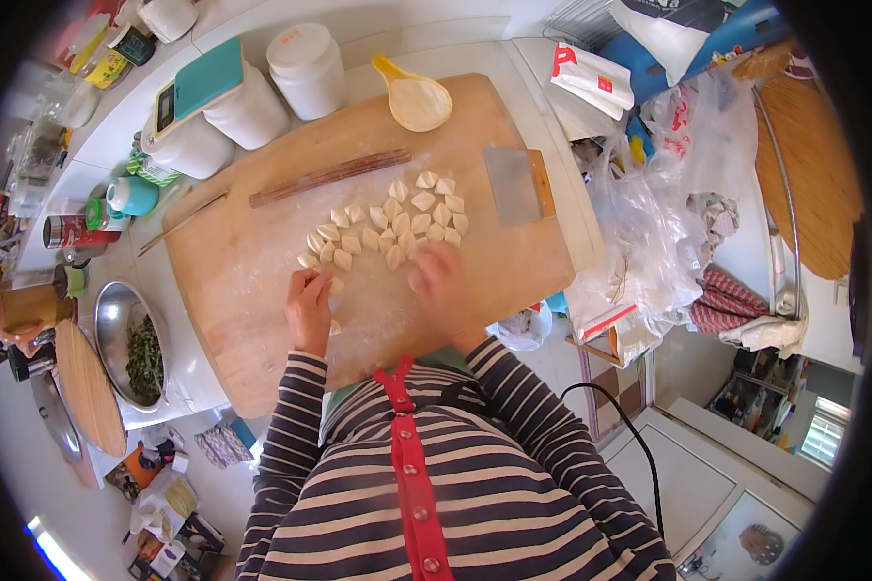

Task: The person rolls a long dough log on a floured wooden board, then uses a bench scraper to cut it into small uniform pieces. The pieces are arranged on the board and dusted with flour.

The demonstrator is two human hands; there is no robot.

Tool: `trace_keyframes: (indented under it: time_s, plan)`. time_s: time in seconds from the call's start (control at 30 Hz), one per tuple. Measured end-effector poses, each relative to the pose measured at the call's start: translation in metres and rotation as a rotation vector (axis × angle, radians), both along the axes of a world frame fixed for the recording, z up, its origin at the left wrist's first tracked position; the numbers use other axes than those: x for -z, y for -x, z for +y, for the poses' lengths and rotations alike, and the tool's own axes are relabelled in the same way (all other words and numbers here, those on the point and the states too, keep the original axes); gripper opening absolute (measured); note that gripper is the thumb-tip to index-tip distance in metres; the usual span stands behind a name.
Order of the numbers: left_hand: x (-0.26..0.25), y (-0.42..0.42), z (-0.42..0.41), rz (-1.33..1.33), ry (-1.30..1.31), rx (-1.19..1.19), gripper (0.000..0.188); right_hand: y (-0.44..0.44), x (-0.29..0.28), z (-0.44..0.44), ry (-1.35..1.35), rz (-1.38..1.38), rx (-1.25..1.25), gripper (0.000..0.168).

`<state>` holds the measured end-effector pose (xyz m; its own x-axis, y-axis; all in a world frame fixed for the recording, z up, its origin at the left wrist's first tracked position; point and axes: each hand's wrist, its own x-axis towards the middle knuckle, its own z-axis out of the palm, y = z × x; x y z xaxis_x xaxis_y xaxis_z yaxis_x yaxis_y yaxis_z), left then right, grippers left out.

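Several small cut pieces of pale dough (401, 222) lie in a loose band across a floured wooden board (240, 305). My left hand (309, 311) is at the near left of the band, thumb and fingertips drawn together beside one dough piece (336, 287); whether they grip it is unclear. Another dough piece (335, 328) shows partly, just right of that wrist. Blurred by motion, my right hand (436, 279) hovers at or just over the near edge of the band, its fingers curled. What it may hold cannot be made out.
Behind the dough lie a dark wooden rolling pin (330, 177) and a yellow ladle (423, 106) of flour. A cleaver (511, 187) rests at the board's right. Left of the board are a thin stick (183, 222) and a steel bowl (109, 319) of greens. White canisters (307, 76) line the back.
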<state>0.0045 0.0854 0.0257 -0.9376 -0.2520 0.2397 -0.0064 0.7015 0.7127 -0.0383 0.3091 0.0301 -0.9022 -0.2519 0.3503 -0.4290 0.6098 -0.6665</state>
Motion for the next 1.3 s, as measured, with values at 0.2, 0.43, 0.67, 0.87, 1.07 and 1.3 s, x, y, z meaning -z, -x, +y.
trace_keyframes:
  time_s: [0.2, 0.43, 0.67, 0.87, 1.07, 1.3]
  plan:
    - [-0.001, -0.016, 0.015, 0.063, -0.207, -0.386, 0.024, 0.082, 0.025, 0.035, 0.077, 0.069, 0.188, 0.040]
    - [0.016, -0.058, 0.033, 0.159, -0.720, -0.660, 0.043, 0.100, 0.026, 0.006, 0.192, -0.220, -0.169, 0.045]
    - [0.003, -0.079, 0.052, -0.113, -0.083, -0.432, 0.049, 0.056, -0.004, 0.043, -0.136, -0.101, -0.367, 0.090]
    - [0.010, -0.067, 0.041, 0.002, 0.139, -0.322, 0.019, 0.063, -0.016, 0.031, -0.350, -0.164, -0.405, 0.108]
    - [0.017, -0.047, -0.024, -0.009, 0.239, -0.532, 0.016, 0.070, 0.004, 0.010, -0.211, -0.054, -0.363, 0.095]
    - [0.018, 0.009, 0.001, 0.079, 0.025, -0.414, 0.036, 0.112, 0.014, 0.005, 0.131, -0.121, -0.224, 0.052]
